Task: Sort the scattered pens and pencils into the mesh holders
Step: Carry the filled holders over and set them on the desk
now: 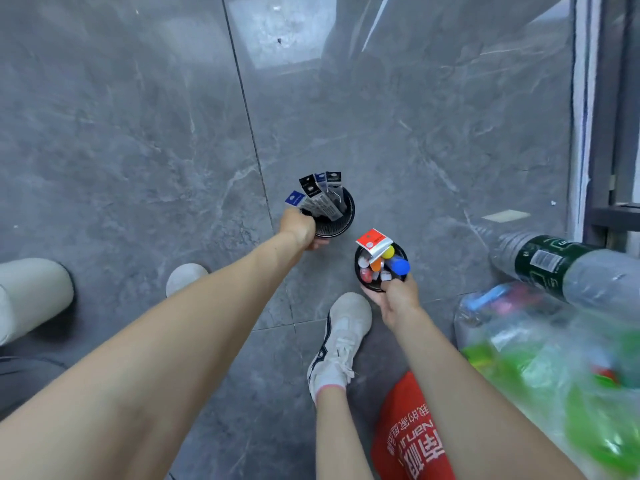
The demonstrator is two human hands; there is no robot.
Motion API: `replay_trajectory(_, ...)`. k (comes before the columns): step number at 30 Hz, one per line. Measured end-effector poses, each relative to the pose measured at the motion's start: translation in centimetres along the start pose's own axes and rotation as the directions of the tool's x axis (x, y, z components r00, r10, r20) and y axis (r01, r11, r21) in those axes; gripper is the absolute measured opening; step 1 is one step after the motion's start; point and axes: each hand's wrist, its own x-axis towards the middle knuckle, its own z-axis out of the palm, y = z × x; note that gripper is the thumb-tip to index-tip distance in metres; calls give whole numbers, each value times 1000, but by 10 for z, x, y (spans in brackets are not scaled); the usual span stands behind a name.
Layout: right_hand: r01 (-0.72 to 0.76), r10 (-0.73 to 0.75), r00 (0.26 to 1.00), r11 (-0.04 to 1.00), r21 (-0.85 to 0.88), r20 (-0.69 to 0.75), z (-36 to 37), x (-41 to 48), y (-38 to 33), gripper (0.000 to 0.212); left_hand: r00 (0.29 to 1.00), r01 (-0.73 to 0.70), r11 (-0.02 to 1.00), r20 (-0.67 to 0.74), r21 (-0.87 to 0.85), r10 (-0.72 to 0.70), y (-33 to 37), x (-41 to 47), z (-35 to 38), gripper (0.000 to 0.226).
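Red bag with white lettering lies nearest, just right of the white sneaker. Farther right of the sneaker sits a clear bag of plastic bottles. Just beyond the sneaker's toe, the right grip is clamped on the near rim of a black mesh holder packed with coloured markers and a red-and-white packet. Farther beyond the sneaker and slightly left, the left grip curls round the side of a second black mesh holder, from which dark and blue pen packets stick up. Grey marble floor spreads behind.
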Motion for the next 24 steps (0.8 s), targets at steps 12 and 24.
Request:
replay_trajectory(12,57,-15,989,957,-283,148,-55,-197,-57,35,990,-140,951,57,275,129,22,-190,-120,37)
replay_trajectory(24,333,-187,908,864,-378,374,-63,-532,-191,30,934,-344,937,-79,64,348,101,-560,-227,37)
